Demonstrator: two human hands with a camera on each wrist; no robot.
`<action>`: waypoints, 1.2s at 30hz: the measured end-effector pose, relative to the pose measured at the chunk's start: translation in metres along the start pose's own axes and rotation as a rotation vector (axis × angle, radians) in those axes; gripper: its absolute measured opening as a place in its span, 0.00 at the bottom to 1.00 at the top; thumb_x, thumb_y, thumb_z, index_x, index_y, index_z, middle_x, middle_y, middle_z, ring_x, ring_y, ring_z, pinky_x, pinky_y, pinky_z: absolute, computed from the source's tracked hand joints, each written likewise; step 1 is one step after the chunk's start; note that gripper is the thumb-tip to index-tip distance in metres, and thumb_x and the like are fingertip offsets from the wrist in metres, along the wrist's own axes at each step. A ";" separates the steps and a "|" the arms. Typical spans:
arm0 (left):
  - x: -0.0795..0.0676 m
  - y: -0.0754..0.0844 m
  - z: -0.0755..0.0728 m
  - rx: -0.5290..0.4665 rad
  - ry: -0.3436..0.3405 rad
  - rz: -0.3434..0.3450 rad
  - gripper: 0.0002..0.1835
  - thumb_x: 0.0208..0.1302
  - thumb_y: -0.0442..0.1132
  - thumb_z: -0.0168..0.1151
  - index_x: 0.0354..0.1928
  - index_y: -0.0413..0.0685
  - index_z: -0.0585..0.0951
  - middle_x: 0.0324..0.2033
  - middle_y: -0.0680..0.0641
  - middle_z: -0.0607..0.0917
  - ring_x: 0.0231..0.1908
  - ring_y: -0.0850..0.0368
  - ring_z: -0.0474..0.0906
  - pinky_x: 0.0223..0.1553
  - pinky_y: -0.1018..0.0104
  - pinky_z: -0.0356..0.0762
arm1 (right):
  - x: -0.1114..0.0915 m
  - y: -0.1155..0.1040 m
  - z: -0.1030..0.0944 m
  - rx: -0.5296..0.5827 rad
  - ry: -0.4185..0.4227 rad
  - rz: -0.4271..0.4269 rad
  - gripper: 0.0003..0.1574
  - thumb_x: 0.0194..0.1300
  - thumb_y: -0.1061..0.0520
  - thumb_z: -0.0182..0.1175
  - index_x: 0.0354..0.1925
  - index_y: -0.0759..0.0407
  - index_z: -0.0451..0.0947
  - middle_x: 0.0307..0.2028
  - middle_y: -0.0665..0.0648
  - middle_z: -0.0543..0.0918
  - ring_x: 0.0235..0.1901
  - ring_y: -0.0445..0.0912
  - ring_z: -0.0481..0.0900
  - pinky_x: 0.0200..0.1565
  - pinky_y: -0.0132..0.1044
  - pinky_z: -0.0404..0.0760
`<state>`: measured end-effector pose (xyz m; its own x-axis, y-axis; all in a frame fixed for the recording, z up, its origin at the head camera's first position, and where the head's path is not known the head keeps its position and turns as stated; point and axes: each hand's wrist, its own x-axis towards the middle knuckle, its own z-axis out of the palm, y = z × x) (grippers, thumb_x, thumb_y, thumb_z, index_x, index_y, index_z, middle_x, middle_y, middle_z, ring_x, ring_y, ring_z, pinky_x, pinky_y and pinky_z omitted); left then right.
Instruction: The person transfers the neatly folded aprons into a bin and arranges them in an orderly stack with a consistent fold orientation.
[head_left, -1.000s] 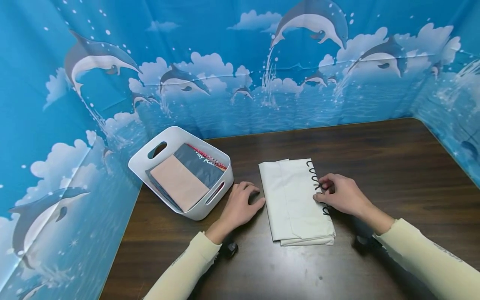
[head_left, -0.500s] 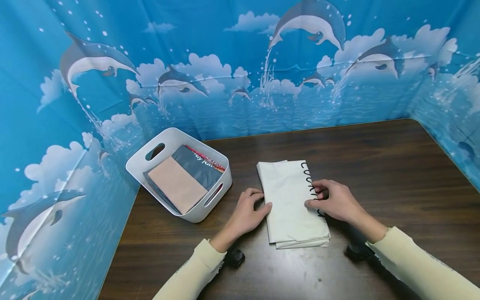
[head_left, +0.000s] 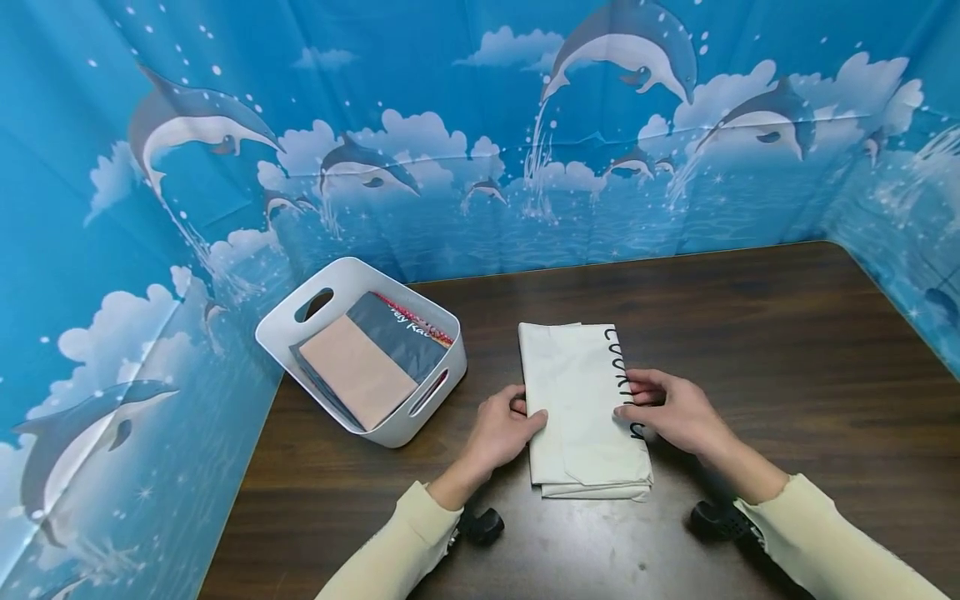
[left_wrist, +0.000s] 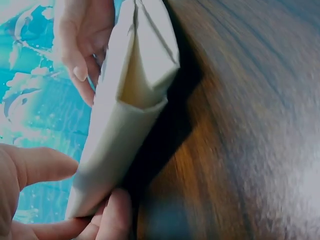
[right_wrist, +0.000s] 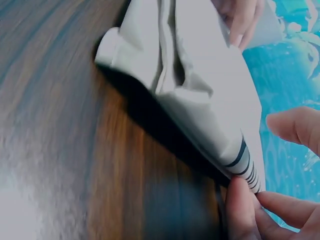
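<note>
A folded off-white cloth [head_left: 577,408], with black lettering down its right side, lies on the dark wood table. My left hand [head_left: 501,429] holds its left edge, thumb on top and fingertips tucked underneath. On the opposite side my right hand [head_left: 678,412] grips the lettered edge, the thumb above and fingers below. Loose layers show at the near end of the cloth [left_wrist: 115,135] in the left wrist view, with a shadow gap under its edge. The right wrist view shows the fingers [right_wrist: 242,210] beneath the lettered fold.
A white plastic basket [head_left: 272,321] with handle holes stands at the back left. In it lie a pinkish-beige flat folded item [head_left: 356,367] and a dark grey one [head_left: 397,333] with white lettering and a red trim. A dolphin-print curtain [head_left: 450,208] borders the table behind and at both sides.
My left hand has moved right, from beside the cloth to holding its left edge. My right hand and the lettered edge have shifted a little to the left.
</note>
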<state>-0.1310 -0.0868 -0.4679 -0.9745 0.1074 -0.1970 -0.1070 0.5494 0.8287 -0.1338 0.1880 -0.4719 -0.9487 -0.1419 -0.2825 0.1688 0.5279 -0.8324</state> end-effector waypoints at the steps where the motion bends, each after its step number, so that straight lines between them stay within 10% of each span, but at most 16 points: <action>1: 0.000 0.000 0.000 -0.027 0.006 -0.010 0.27 0.67 0.38 0.72 0.64 0.32 0.81 0.38 0.43 0.90 0.35 0.60 0.86 0.37 0.68 0.81 | -0.001 0.000 0.001 0.018 -0.004 0.003 0.49 0.66 0.46 0.76 0.77 0.64 0.70 0.64 0.67 0.82 0.59 0.55 0.82 0.49 0.36 0.81; 11: 0.002 -0.004 0.004 -0.326 -0.027 -0.121 0.24 0.66 0.32 0.71 0.61 0.32 0.77 0.43 0.36 0.92 0.35 0.61 0.84 0.38 0.70 0.80 | -0.008 -0.004 0.009 0.070 -0.058 -0.081 0.51 0.68 0.49 0.74 0.80 0.63 0.64 0.69 0.68 0.78 0.62 0.57 0.78 0.52 0.37 0.81; 23: 0.001 -0.006 0.005 -0.336 0.034 -0.114 0.22 0.65 0.26 0.68 0.60 0.34 0.78 0.45 0.35 0.92 0.36 0.56 0.86 0.40 0.65 0.83 | -0.015 -0.013 0.013 0.078 -0.149 -0.188 0.55 0.74 0.44 0.70 0.85 0.59 0.54 0.79 0.71 0.65 0.74 0.69 0.71 0.67 0.62 0.79; 36: 0.000 -0.009 0.008 -0.355 0.055 -0.126 0.23 0.63 0.26 0.69 0.61 0.37 0.80 0.40 0.36 0.92 0.33 0.59 0.84 0.36 0.68 0.79 | -0.011 -0.018 0.013 0.218 -0.168 0.023 0.67 0.68 0.42 0.75 0.87 0.58 0.46 0.77 0.69 0.65 0.68 0.61 0.76 0.55 0.46 0.86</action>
<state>-0.1290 -0.0852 -0.4789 -0.9575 0.0074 -0.2883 -0.2787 0.2331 0.9317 -0.1233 0.1686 -0.4602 -0.8897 -0.2783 -0.3619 0.2603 0.3421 -0.9029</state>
